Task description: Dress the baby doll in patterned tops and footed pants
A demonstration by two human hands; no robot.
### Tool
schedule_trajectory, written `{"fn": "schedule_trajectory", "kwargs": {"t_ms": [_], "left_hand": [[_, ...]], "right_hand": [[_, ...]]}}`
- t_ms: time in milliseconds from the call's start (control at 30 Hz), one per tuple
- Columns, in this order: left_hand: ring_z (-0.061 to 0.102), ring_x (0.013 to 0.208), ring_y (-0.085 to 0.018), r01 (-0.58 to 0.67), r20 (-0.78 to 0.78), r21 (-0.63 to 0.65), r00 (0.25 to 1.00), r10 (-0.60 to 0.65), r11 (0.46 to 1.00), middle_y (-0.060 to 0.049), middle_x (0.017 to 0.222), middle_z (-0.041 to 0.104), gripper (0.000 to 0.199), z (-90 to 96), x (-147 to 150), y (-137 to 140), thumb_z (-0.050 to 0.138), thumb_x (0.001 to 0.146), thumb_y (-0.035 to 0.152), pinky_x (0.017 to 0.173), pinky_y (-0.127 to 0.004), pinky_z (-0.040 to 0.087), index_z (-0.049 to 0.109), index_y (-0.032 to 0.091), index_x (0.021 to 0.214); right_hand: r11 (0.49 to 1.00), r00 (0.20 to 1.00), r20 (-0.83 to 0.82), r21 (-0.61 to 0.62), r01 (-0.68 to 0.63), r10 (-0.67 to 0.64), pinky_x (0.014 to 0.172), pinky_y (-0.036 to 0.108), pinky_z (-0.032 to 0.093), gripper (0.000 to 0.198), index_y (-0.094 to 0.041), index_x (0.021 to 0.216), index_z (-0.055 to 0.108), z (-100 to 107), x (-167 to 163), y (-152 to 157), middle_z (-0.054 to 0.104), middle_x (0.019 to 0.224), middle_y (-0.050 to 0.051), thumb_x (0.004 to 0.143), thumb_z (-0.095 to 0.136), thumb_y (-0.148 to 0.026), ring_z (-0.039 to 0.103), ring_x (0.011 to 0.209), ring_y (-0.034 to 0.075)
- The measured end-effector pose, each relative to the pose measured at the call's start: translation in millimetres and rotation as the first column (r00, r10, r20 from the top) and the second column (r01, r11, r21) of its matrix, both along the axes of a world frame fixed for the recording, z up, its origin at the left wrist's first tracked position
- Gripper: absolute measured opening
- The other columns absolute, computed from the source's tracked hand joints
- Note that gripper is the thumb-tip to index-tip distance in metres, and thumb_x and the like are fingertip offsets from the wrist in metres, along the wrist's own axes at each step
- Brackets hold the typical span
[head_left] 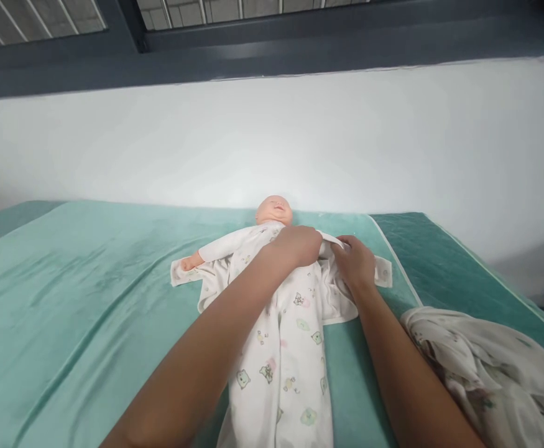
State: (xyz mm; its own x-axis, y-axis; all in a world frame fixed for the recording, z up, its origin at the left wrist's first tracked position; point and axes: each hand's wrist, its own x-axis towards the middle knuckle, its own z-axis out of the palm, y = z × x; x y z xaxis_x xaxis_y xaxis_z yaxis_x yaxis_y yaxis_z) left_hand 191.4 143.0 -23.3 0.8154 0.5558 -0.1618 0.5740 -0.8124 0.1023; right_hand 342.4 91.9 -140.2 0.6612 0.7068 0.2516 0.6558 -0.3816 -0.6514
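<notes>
On the green sheet (113,298) in the head view, a doll (274,210) lies face up in a printed outfit (295,339), an opened garment (339,308) spread beneath, apparently so both arms stay reachable. The right hand (356,264) pinches white fabric (331,239) beside the doll's shoulder, seemingly keeping it stretched toward the left hand (299,246), whose curled fingers are hidden; I cannot tell their grip. Crumpled cloth (490,367) sits aside.

Doll (272,213) left of cloth (490,367)
</notes>
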Motion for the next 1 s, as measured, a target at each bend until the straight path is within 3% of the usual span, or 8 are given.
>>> {"fn": "schedule_trajectory", "kwargs": {"t_ms": [100,267,400,533,733,867,1000], "left_hand": [[0.070,0.087,-0.026,0.031,-0.118,-0.027,0.992,-0.034,0.999,-0.013,0.099,0.073,0.021,-4.8,27,8,0.056,0.081,0.010,0.072,-0.034,0.051,0.069,0.015,0.095],[0.069,0.098,-0.027,0.081,-0.187,-0.030,0.979,-0.085,0.996,-0.011,0.105,0.074,0.019,-26.7,57,21,0.062,0.076,0.011,0.085,-0.036,0.052,0.070,0.019,0.092],[0.067,0.103,-0.027,0.146,-0.217,0.030,0.967,-0.136,0.989,-0.010,0.113,0.073,0.031,-41.0,69,28,0.063,0.077,0.016,0.092,-0.040,0.050,0.067,0.021,0.106],[0.068,0.101,-0.028,0.154,-0.257,0.093,0.958,-0.125,0.984,-0.012,0.107,0.074,0.025,-46.2,71,29,0.062,0.080,0.018,0.093,-0.042,0.050,0.068,0.017,0.104],[0.068,0.100,-0.029,0.177,-0.274,0.136,0.952,-0.135,0.975,-0.014,0.104,0.074,0.024,-32.0,59,31,0.064,0.078,0.015,0.089,-0.040,0.050,0.069,0.017,0.101],[0.068,0.100,-0.030,0.175,-0.257,0.202,0.959,-0.121,0.964,-0.015,0.106,0.072,0.031,-13.9,41,39,0.062,0.079,0.014,0.084,-0.038,0.049,0.066,0.017,0.109],[0.069,0.092,-0.030,0.146,-0.251,0.266,0.965,-0.078,0.953,-0.015,0.101,0.072,0.030,6.4,18,44,0.062,0.077,0.012,0.078,-0.038,0.049,0.065,0.017,0.107]], "right_hand": [[0.997,0.999,0.044,-0.067,0.024,-0.021,0.096,0.046,0.041,0.037,-0.020,0.108,0.070,3,0,1,0.072,0.112,0.013,0.085,0.049,-0.040,0.062,0.110,0.033],[0.987,0.998,0.060,-0.160,0.000,0.010,0.099,0.049,0.038,0.041,-0.020,0.106,0.073,4,3,3,0.071,0.115,0.016,0.089,0.044,-0.044,0.061,0.112,0.036],[0.986,0.998,0.063,-0.167,-0.001,0.012,0.105,0.050,0.031,0.043,-0.018,0.112,0.072,1,6,6,0.068,0.123,0.016,0.091,0.042,-0.042,0.060,0.116,0.036],[0.989,0.999,0.039,-0.149,0.014,-0.009,0.107,0.048,0.027,0.041,-0.018,0.110,0.072,0,5,7,0.069,0.122,0.014,0.091,0.043,-0.039,0.059,0.116,0.034],[0.993,0.996,-0.080,-0.112,0.032,-0.041,0.086,0.038,0.039,0.033,-0.019,0.100,0.070,2,6,3,0.071,0.106,0.014,0.089,0.043,-0.037,0.062,0.101,0.030],[0.994,0.955,-0.295,0.095,0.049,-0.018,0.071,0.032,0.038,0.023,-0.021,0.087,0.064,1,7,1,0.070,0.091,0.008,0.082,0.049,-0.037,0.059,0.084,0.025],[0.966,0.908,-0.418,0.245,0.080,0.031,0.067,0.030,0.039,0.019,-0.022,0.081,0.061,-1,8,1,0.067,0.083,0.004,0.076,0.053,-0.039,0.057,0.078,0.022]]}}
